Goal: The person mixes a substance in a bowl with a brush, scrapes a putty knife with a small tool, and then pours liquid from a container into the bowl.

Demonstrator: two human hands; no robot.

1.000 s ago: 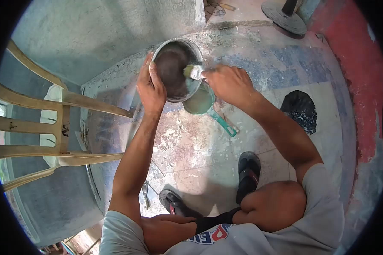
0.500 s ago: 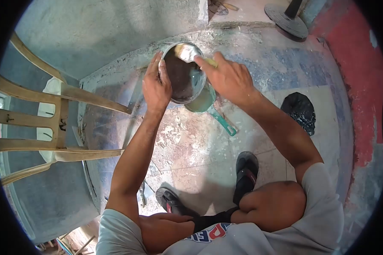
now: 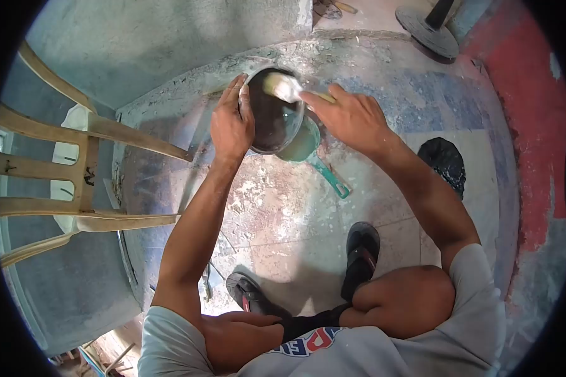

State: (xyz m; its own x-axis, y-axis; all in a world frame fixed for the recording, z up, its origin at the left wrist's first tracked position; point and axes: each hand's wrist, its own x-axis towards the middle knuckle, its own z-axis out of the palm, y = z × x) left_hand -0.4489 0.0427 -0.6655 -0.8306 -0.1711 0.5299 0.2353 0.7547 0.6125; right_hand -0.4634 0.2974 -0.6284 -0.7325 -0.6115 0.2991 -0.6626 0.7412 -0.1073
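My left hand grips the left side of a round container with a pale rim and a dark brown inside, tilted toward me. In my right hand is a paintbrush with a yellowish handle and a light metal band. Its tan bristles are inside the container, near the far wall. Partly covered by the container, a green dipper rests below it, its handle pointing toward me and to the right. Cloudy liquid seems to be in the dipper.
A worn plastic chair lies at the left by a grey wall. A black plastic bag is on the paint-spattered floor to the right. A round base with a dark post stands at the far right, near a red wall.
The paintbrush and my right hand have shifted slightly right and toward me. The bristles remain inside the container, which my left hand keeps holding. The view has moved a little.
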